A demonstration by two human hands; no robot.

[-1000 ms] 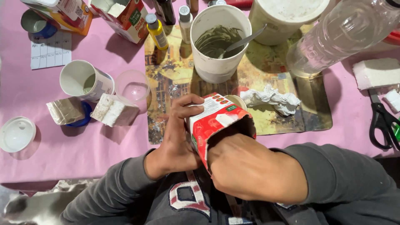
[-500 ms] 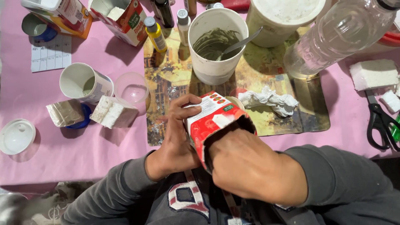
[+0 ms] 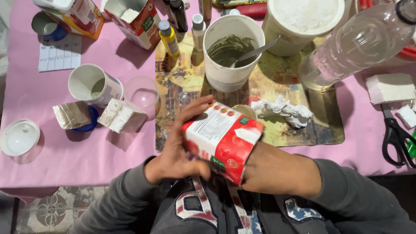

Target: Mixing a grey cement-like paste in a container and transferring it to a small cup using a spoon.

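Note:
My left hand [image 3: 180, 149] grips a cut-open red and white drink carton [image 3: 223, 138] from its left side, holding it tilted above the table's front edge. My right hand [image 3: 273, 171] is pushed into the carton's open end, so its fingers are hidden inside. Behind the carton stands a white tub [image 3: 229, 54] of grey-green paste with a spoon [image 3: 255, 51] in it, on a printed placemat [image 3: 323, 125].
A crumpled tissue [image 3: 284, 110], a clear plastic bottle [image 3: 355, 45], a second white tub [image 3: 303, 21], paint bottles [image 3: 169, 39], a paper cup [image 3: 93, 84], a clear cup [image 3: 141, 93], foam blocks [image 3: 121, 116], a round lid [image 3: 19, 138] and scissors [image 3: 396, 136] lie on the pink tablecloth [image 3: 65, 160].
The carton has turned in my hands, its printed side now facing up more. My right hand stays inside it and my left fingers have shifted on its side.

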